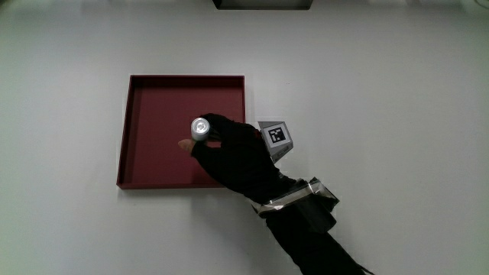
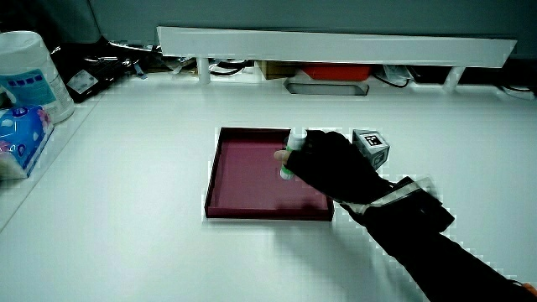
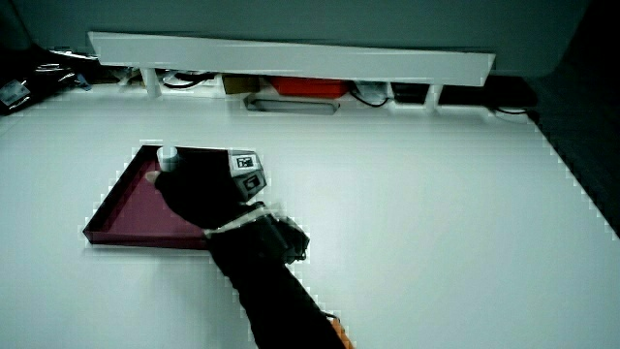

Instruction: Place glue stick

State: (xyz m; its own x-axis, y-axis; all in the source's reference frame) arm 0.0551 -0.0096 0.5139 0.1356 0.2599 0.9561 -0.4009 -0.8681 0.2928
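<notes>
Hands: one gloved hand [image 1: 238, 155], black, fingers curled and pinching the glue stick; patterned cube [image 1: 276, 137] on its back; forearm [image 1: 313, 237] reaching in from the person's edge of the tabletop. The hand sits over the tray, above the part of its floor nearer the cube.

Item held: glue stick [image 1: 201, 128]. Upright, cap end up, so the main view shows only a round silvery-white top. In a side view [image 2: 291, 156] a pale barrel with a touch of green near its lower end shows beside the fingers. Whether its base touches the tray floor cannot be told; it looks very close. Upright hold judged to suit standing it on end in the tray.

Container: tray [image 1: 134, 130], dark red, square, shallow-walled, otherwise bare inside; it lies flat on the tabletop and likely serves as the placing spot.

Support: tabletop [image 1: 397, 99], white.

Periphery: low white partition [image 2: 336, 40]; a white tub [image 2: 27, 74] and a blue packet [image 2: 18, 134] at the tabletop's edge, well apart from the tray.
</notes>
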